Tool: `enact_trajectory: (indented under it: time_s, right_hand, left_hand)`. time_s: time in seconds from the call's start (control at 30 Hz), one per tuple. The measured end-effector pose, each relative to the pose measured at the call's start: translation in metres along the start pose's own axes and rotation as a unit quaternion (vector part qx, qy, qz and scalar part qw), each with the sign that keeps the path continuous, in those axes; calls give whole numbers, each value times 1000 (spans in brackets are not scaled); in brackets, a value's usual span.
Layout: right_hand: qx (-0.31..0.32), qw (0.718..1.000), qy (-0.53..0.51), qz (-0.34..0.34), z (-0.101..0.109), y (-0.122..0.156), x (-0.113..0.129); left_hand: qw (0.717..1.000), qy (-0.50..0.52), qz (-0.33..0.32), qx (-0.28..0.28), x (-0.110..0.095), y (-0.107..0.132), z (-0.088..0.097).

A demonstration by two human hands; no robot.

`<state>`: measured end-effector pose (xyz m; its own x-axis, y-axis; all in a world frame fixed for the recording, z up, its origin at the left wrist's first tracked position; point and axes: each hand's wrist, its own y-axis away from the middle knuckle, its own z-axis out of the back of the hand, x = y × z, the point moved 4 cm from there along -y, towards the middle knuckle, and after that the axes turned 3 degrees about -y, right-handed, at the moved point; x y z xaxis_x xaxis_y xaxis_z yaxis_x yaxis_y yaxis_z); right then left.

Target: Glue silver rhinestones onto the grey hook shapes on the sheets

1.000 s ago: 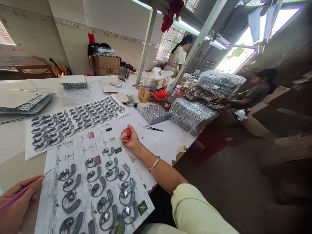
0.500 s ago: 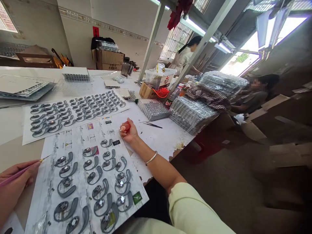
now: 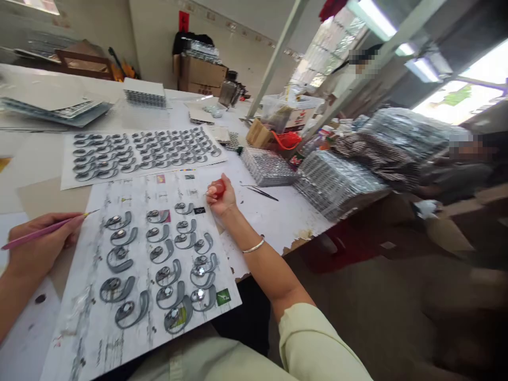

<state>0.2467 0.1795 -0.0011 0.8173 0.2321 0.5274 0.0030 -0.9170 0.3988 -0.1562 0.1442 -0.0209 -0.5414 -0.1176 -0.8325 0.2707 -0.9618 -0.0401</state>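
My left hand (image 3: 42,246) is closed around a thin pink-handled brush (image 3: 43,230), its fine tip pointing right over the left edge of a printed sheet (image 3: 130,344). My right hand (image 3: 222,196) is curled at the sheet's upper right corner, wrapped around a small red rounded thing (image 3: 219,186); a thin point seems to stick out to the left, and its kind is unclear. Between my hands, several grey hook-shaped pieces (image 3: 130,309) with round, shiny-centred ends lie in loose columns on the sheet.
Behind lies another sheet with rows of similar grey hooks (image 3: 146,148). Two thin dark tools (image 3: 262,194) lie right of my right hand. Clear-wrapped stacks (image 3: 337,182) stand along the right table edge, near a metal post (image 3: 278,58). Two people are farther back.
The view has swung, so the table contents appear farther right on the near side and higher. The left hand shows more fully, still with the brush; my right hand keeps its curled grip.
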Motion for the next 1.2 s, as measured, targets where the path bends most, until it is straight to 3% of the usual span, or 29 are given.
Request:
enact_trajectory:
  time_s: [0.1,0.23,0.4,0.6,0.7,0.87,1.03,1.2]
  right_hand:
    - [16,1000,-2,-15,-1,-1,-3]
    - [30,998,48,0,-1,-6,-8]
    - [34,996,84,24,-2,-3,-9]
    - [28,992,119,32,-2,-5,-6]
    - [17,991,126,30,-2,-5,-5]
    - [-2,984,180,20,4,-7,14]
    - [52,971,230,34,11,-7,39]
    - [58,961,270,-10,18,-9,36]
  left_hand:
    - [996,69,-20,-47,-30,13,0]
    - [994,70,-55,-61,-53,21,-6]
    - [992,97,-85,-13,-75,31,-16]
    - [977,212,-8,-8,-45,34,-19]
    - [968,252,-3,-11,-33,39,-17]
    - [968,251,12,18,-34,48,-12]
    - [978,204,6,51,-36,53,-6]
    - [982,172,0,78,-37,58,-8]
